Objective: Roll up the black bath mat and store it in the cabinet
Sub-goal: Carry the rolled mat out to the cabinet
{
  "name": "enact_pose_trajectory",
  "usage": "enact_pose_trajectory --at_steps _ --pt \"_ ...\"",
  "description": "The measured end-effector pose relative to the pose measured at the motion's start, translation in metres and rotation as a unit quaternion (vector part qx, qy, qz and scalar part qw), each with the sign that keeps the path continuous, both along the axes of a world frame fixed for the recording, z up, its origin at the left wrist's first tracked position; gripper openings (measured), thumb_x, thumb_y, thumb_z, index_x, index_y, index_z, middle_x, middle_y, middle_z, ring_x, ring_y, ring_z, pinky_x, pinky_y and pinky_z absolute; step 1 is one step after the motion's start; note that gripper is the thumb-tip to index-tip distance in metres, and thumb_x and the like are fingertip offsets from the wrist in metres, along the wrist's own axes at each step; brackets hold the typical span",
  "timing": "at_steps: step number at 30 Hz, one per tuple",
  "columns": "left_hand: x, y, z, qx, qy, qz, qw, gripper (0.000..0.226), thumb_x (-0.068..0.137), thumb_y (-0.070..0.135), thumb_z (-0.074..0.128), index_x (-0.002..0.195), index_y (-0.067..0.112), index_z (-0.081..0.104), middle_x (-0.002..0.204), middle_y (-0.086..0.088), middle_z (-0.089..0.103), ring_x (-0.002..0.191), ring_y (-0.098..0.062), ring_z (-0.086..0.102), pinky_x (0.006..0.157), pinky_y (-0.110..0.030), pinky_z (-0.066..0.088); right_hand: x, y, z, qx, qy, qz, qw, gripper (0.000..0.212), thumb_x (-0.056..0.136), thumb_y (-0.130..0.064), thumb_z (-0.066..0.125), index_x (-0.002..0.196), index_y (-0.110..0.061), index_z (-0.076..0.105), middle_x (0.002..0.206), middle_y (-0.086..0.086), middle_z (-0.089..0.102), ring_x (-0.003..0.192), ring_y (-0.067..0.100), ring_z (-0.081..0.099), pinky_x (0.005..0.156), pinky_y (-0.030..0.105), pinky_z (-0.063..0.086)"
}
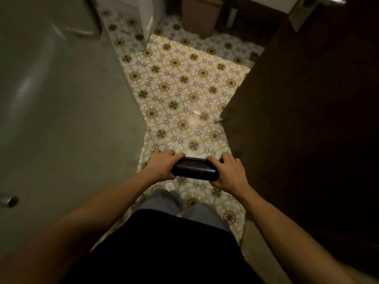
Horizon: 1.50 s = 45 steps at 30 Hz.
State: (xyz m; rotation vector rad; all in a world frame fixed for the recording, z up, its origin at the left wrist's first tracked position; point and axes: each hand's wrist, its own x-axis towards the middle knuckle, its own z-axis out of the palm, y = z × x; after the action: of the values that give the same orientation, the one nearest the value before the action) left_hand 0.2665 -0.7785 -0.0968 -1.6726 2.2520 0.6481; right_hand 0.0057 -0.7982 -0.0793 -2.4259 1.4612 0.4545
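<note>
The black bath mat (193, 168) is rolled into a tight, short cylinder with a textured surface. It is held level above the patterned floor, just ahead of my knees. My left hand (162, 167) is wrapped around its left end and my right hand (227, 174) around its right end, fingers curled over the top. A dark brown wooden panel (307, 119), which may be the cabinet or a door, stands on the right with a small metal piece at its lower edge. Its inside is not visible.
A pale green-grey door or wall (61, 109) with a metal knob (9, 200) fills the left. The yellow floral tiled floor (184, 89) runs ahead between the two sides. A tan bin (200, 15) stands at the far end.
</note>
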Motion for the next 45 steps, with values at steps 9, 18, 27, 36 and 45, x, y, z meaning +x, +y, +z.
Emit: enact_pose_trajectory --at_steps 9,18,27,36,45 --pt "0.033 -0.174 0.025 -0.032 -0.005 0.024 0.999 0.068 0.076 0.046 0.069 0.136 0.032 0.04 0.114 -0.002 0.057 0.107 -0.026 0.056 0.092 -0.045 0.042 0.029 -0.186 0.019 -0.042 -0.023 0.017 0.999 0.081 0.062 -0.052 0.079 0.135 -0.04 0.044 0.102 0.003 0.048 0.09 0.028 0.054 0.075 0.041 0.045" --pt "0.054 -0.335 -0.002 -0.005 0.001 0.151 0.989 0.06 0.074 0.044 0.071 0.127 0.036 0.044 0.109 0.002 0.059 0.102 -0.023 0.057 0.094 -0.045 0.043 0.068 -0.399 -0.008 0.014 -0.027 0.118 0.992 0.081 0.072 -0.05 0.076 0.141 -0.042 0.035 0.11 0.005 0.047 0.099 0.029 0.053 0.084 0.043 0.045" --pt "0.105 -0.441 0.002 -0.009 -0.01 0.26 0.966 0.063 0.076 0.042 0.07 0.133 0.033 0.045 0.113 0.0 0.059 0.105 -0.025 0.057 0.093 -0.045 0.043 0.145 -0.563 -0.005 0.004 -0.03 0.234 0.972 0.079 0.072 -0.049 0.075 0.142 -0.04 0.04 0.108 0.008 0.049 0.096 0.032 0.054 0.083 0.045 0.046" --pt "0.208 -0.548 -0.014 0.014 0.009 0.331 0.944 0.067 0.077 0.044 0.072 0.136 0.036 0.042 0.116 0.001 0.059 0.109 -0.023 0.057 0.093 -0.044 0.044 0.269 -0.699 -0.018 0.015 -0.008 0.324 0.946 0.08 0.076 -0.052 0.073 0.146 -0.04 0.036 0.115 0.007 0.049 0.104 0.032 0.053 0.087 0.045 0.043" --pt "0.328 -0.627 -0.015 0.016 0.009 0.403 0.915 0.071 0.078 0.048 0.071 0.141 0.037 0.038 0.122 0.0 0.059 0.115 -0.025 0.055 0.1 -0.046 0.041 0.421 -0.815 -0.017 0.035 -0.008 0.399 0.916 0.08 0.08 -0.055 0.068 0.149 -0.04 0.031 0.125 0.009 0.049 0.113 0.035 0.051 0.093 0.049 0.042"
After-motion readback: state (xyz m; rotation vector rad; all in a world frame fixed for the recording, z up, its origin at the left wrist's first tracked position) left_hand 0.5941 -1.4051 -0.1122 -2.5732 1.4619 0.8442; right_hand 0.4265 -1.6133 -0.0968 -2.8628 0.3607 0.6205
